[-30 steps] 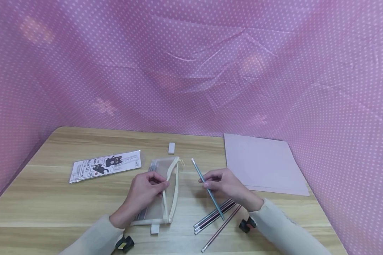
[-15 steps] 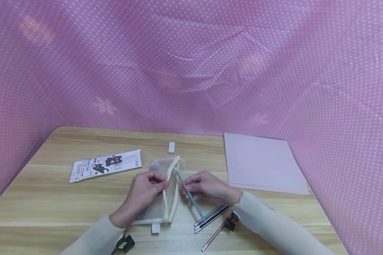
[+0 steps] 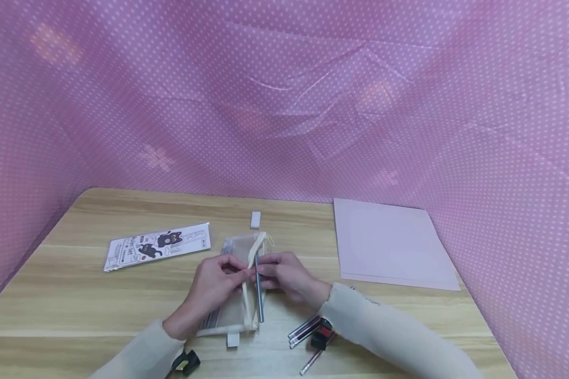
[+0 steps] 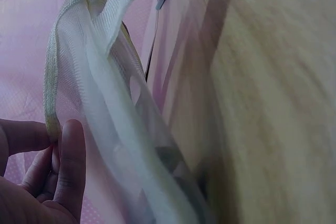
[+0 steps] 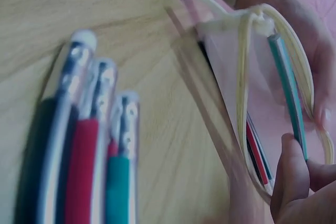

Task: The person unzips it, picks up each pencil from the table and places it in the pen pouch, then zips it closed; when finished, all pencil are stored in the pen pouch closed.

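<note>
A see-through mesh pencil case [image 3: 229, 315] with a cream zip edge stands with its mouth spread toward the right. My left hand [image 3: 212, 281] pinches the near edge of that mouth between thumb and finger, as the left wrist view shows on the zip band [image 4: 51, 98]. In my right hand [image 3: 288, 275] a teal pencil [image 5: 287, 87] is pinched, lying across the mouth of the case. Through the mesh, several pencils [image 5: 256, 150] show inside. More pencils with eraser ends [image 3: 303, 331] lie on the table under my right wrist, partly hidden by it.
A ruler set packet [image 3: 158, 246] with black cats lies at the left. A white eraser [image 3: 255, 220] sits behind the case. At the right back rests a pale flat sheet or folder [image 3: 393, 245]. Pink dotted cloth [image 3: 284, 105] hangs around the wooden table [image 3: 76, 305].
My right hand has moved left with the teal pencil, from above the loose pencils to the case's mouth. The pencil has turned more upright in the view. My left hand has stayed put.
</note>
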Tool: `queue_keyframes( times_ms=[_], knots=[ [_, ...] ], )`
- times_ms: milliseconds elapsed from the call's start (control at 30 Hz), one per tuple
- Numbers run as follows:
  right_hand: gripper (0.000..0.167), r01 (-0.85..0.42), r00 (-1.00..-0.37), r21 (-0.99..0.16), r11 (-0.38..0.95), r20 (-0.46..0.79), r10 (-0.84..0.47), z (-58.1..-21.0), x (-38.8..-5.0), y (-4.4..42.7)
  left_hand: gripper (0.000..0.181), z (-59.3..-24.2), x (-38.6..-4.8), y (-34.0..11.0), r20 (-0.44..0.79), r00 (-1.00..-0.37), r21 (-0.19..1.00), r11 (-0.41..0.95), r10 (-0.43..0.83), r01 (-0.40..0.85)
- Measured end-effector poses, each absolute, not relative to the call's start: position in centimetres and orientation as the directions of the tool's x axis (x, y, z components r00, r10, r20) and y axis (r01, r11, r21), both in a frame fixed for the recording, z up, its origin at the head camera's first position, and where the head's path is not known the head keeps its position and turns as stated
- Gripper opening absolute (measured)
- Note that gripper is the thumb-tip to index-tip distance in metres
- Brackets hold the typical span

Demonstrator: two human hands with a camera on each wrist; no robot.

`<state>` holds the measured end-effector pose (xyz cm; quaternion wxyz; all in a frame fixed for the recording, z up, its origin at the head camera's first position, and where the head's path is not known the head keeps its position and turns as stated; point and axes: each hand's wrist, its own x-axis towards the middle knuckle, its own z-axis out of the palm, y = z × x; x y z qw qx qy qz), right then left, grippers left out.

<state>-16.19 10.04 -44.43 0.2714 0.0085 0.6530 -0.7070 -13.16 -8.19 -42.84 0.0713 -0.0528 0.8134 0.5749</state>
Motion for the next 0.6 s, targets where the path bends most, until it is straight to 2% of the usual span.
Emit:
queue_keyframes(
  times_ms=[267,600],
  knots=[
    [0.038,0.368,-0.884,-0.930,0.019,-0.356,-0.304,-44.6,-16.0,8.6,0.013,-42.9,-13.2,-8.3,-0.192,-0.981,0.925,0.335,0.010,-0.178],
    [0.037,0.334,-0.912,-0.942,-0.022,-0.317,-0.259,-45.4,-15.4,6.5,0.013,-42.9,-13.2,-8.3,-0.198,-0.980,0.931,0.315,0.005,-0.186]
  ],
)
